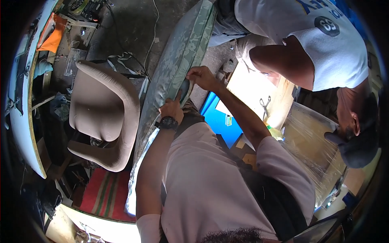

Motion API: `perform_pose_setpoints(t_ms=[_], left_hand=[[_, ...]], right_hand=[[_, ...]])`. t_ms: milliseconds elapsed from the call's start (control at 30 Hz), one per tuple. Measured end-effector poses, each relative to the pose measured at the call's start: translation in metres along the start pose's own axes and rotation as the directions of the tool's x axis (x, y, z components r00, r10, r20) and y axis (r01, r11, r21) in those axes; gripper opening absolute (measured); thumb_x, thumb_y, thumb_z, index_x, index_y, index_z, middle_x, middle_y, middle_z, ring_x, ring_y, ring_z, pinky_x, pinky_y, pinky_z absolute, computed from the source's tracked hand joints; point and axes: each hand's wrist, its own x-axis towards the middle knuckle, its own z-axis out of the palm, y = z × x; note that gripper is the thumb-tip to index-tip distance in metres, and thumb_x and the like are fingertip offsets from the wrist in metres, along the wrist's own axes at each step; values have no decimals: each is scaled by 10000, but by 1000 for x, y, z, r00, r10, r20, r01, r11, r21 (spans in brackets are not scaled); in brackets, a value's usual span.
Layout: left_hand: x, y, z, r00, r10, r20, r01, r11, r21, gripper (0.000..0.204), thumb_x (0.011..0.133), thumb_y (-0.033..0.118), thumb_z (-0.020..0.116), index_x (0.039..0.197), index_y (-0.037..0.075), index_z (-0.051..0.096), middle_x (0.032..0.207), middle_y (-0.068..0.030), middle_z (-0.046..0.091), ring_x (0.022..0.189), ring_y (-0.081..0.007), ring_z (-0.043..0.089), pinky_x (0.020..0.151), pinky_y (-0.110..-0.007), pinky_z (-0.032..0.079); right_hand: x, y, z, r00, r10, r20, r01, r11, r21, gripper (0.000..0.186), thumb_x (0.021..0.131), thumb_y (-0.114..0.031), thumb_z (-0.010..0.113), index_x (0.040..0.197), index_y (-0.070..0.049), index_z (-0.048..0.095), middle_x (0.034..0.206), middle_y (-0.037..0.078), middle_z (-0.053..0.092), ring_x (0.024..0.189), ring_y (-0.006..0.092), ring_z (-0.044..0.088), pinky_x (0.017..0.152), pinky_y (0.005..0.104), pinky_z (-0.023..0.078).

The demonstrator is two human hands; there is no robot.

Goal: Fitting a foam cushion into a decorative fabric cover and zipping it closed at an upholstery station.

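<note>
A long cushion in a green floral cover [174, 52] stands on edge in front of me, running from the top of the view down to the lower left. Its side facing me has a gap near my hands, where a darker bluish patch shows. My right hand [204, 78] pinches the loose edge of the cover beside this gap. Lower down, my left hand [172, 109], with a black watch on its wrist, grips the cover's edge with thumb and fingers. Whatever lies inside the gap is mostly hidden.
Left of the cushion is a brown upholstered chair [99, 107], with a striped red cloth [106, 194] below it. On the right, scissors [265, 106] lie on a bright board near a blue panel [221, 121]. Another person [336, 44] bends close by. A cable [156, 24] crosses the floor.
</note>
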Motion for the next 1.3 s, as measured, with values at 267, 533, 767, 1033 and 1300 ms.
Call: perform_pose_setpoints(t_ms=[267, 533, 767, 1033, 1300], left_hand=[[-24, -24, -2, 976, 114, -187, -135, 986, -101, 766, 817, 259, 706, 1519, 260, 399, 1043, -199, 581, 819, -378, 690, 752, -508, 568], [-35, -14, -14, 928, 39, -371, -27, 999, 38, 803, 804, 509, 738, 1504, 290, 410, 1155, -157, 503, 983, -358, 615, 801, -535, 514], [-8, -4, -26, 992, 63, -111, -60, 998, 34, 852, 774, 557, 761, 1486, 236, 419, 1180, -171, 486, 932, -365, 662, 738, -499, 574], [19, -4, 17, 998, 54, -31, -54, 999, -4, 711, 669, 447, 841, 1257, 129, 599, 1126, -197, 495, 857, -370, 688, 708, -485, 577], [-54, -22, -5, 931, 178, -318, -183, 983, 17, 708, 821, 486, 714, 1436, 213, 493, 1164, -186, 483, 985, -371, 595, 800, -496, 510]], right_hand=[[-36, -25, 56, 991, 102, -82, -94, 992, 88, 68, 928, -38, 677, 909, 27, 688, 747, 23, 665, 687, 74, 614, 605, 267, 490], [-16, -32, 49, 976, -169, -137, 127, 953, -274, 134, 932, -96, 671, 952, 35, 696, 751, 77, 695, 673, 118, 660, 625, 275, 522], [-13, -12, 40, 989, 75, -129, -68, 996, 61, 127, 935, -80, 661, 936, 43, 693, 724, 38, 675, 653, 98, 632, 601, 275, 507], [-36, 1, 53, 980, 86, -180, -97, 994, -51, 107, 936, -62, 647, 944, 35, 692, 711, 42, 657, 664, 88, 599, 593, 270, 479], [-54, -18, 77, 983, -92, -157, 73, 990, -119, 96, 941, -59, 648, 970, 24, 687, 766, 63, 666, 714, 99, 628, 640, 285, 508]])
